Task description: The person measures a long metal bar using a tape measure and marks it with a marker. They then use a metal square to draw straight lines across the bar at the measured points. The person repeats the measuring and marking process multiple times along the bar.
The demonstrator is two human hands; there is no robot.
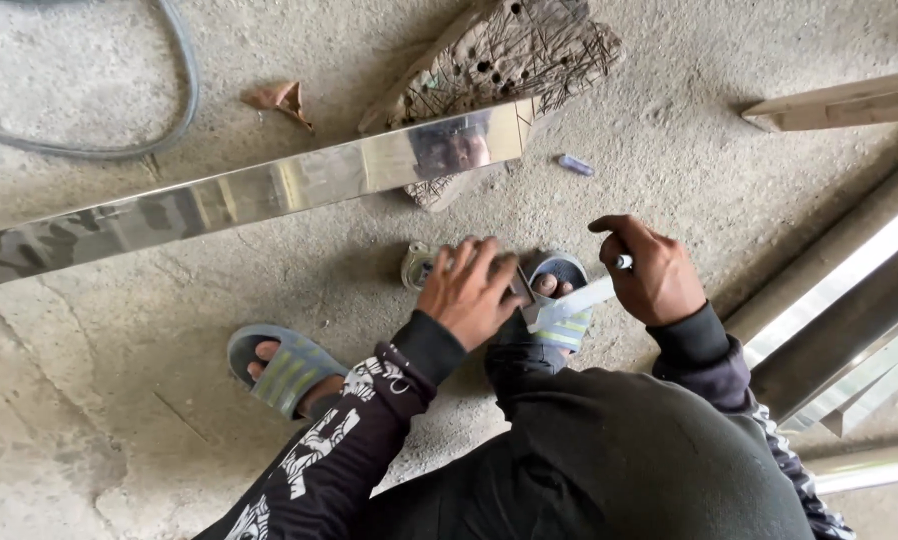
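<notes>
Two hands at work low over a concrete floor, seen from above:

- Left hand point(467, 292): palm down, fingers spread and pressed flat over a small metal piece point(569, 303), pinning it against the right sandal point(559, 300). It is laid on the piece rather than curled around it.
- Right hand point(652, 275): clenched around a white-tipped marker point(621, 262), the tip pointing left toward the metal piece; the hand sits just beside the piece's upper end.
- Small metal piece: short, flat, pale and shiny strip, lying slantwise across the toes of the right sandal, between the two hands.
- Tape measure point(418, 266): rounded grey-green case on the floor, touching the left hand's fingertips, partly covered by them.
- Left sandal point(284, 368): grey slide with pale stripes, foot in it, well apart to the left of the hands.
- Long polished steel tube point(259, 195): square-section, mirror-bright, running diagonally across the floor above the hands, its right end resting on a wooden block point(509, 60).
- Wooden block: worn, drilled with many holes and scored with cuts.
- Marker cap point(575, 165): small bluish cylinder on the floor, below the block.
- Grey hose point(159, 135): looped at upper left.
- Further steel lengths point(839, 300): stacked along the right edge.
- Timber strip point(839, 105): at upper right.
</notes>
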